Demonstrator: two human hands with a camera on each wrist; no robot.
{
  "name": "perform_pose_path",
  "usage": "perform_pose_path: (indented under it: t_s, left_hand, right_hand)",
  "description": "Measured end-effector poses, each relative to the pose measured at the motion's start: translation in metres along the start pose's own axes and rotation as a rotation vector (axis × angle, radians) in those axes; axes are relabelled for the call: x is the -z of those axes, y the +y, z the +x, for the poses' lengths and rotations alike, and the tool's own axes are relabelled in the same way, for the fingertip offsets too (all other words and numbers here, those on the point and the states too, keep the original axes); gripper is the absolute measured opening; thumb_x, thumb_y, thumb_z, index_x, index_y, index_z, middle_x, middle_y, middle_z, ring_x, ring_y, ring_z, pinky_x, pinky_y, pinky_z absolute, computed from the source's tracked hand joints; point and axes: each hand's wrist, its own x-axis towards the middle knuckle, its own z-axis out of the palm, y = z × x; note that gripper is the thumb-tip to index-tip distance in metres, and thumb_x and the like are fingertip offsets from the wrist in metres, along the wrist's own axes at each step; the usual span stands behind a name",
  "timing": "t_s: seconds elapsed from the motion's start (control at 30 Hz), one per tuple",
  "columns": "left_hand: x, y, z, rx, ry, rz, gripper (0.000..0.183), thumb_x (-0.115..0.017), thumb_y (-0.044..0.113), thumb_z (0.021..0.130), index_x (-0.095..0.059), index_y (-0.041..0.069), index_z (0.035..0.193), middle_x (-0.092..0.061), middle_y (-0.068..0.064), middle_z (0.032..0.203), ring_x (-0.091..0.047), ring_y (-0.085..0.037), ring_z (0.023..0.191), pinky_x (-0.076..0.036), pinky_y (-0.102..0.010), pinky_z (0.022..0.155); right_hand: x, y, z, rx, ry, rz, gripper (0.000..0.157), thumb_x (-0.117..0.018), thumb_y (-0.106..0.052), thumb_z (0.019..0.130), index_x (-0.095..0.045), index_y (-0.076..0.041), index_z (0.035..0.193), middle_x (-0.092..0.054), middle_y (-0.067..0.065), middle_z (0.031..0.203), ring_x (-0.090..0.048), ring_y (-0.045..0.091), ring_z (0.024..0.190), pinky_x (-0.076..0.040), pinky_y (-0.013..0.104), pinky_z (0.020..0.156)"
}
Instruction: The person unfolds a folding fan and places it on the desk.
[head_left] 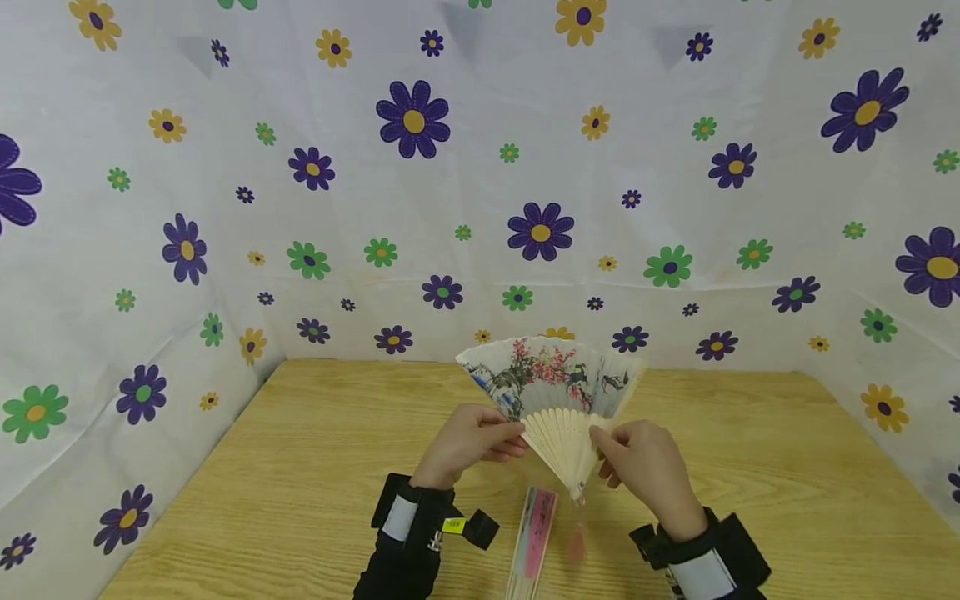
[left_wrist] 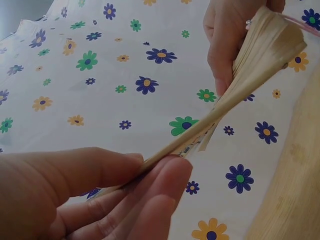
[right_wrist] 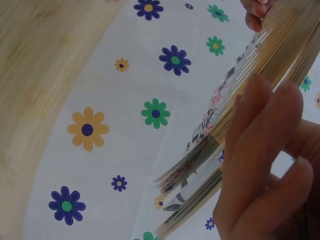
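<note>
A folding fan (head_left: 558,375) with pale wooden ribs is spread wide above the table, its leaf painted with pink blossoms and blue rocks. My left hand (head_left: 472,437) pinches the outer rib on the left side, thumb on one face and fingers behind, as the left wrist view also shows. On the opposite side my right hand (head_left: 648,462) holds the right edge of the ribs between thumb and fingers. In the right wrist view, several folds near the right hand (right_wrist: 265,155) are still bunched together. A pink tassel (head_left: 576,546) hangs from the pivot end.
A second fan (head_left: 532,537), folded, with a pink and pale blue cover, lies on the wooden table (head_left: 300,467) below the hands. A white cloth (head_left: 480,192) printed with flowers stands behind the table and along both sides.
</note>
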Motion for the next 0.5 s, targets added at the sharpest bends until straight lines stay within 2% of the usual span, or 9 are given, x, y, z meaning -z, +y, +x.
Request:
perform_pose_path:
  t_s: [0.2, 0.4, 0.5]
  left_hand:
    - [0.0021, -0.0008, 0.0001, -0.001, 0.003, -0.013, 0.023, -0.062, 0.006, 0.103, -0.07, -0.016, 0.102, -0.078, -0.022, 0.093, -0.074, -0.008, 0.076, -0.065, -0.029, 0.077]
    - [0.0051, -0.0011, -0.0015, -0.003, 0.006, -0.003, 0.023, -0.063, 0.006, 0.102, -0.07, -0.016, 0.104, -0.078, -0.022, 0.094, -0.074, -0.009, 0.077, -0.065, -0.033, 0.08]
    - [0.0062, -0.0008, -0.002, 0.0, 0.006, -0.006, 0.023, -0.063, 0.006, 0.102, -0.07, -0.016, 0.104, -0.078, -0.023, 0.094, -0.074, -0.007, 0.076, -0.065, -0.029, 0.077]
  right_hand:
    - [0.0006, 0.0007, 0.0009, 0.0, 0.007, 0.002, 0.039, -0.066, -0.021, 0.101, -0.073, -0.001, 0.067, -0.066, 0.001, 0.055, -0.062, 0.014, 0.048, -0.033, 0.024, 0.045]
    - [0.0027, 0.0027, 0.0015, 0.007, 0.021, -0.004, 0.037, -0.066, -0.02, 0.1, -0.074, -0.001, 0.07, -0.066, 0.001, 0.056, -0.063, 0.016, 0.048, -0.037, 0.026, 0.044]
    - [0.0039, 0.0041, 0.002, 0.007, 0.029, -0.008, 0.036, -0.065, -0.02, 0.1, -0.075, -0.001, 0.07, -0.067, 0.001, 0.057, -0.064, 0.017, 0.049, -0.038, 0.026, 0.044]
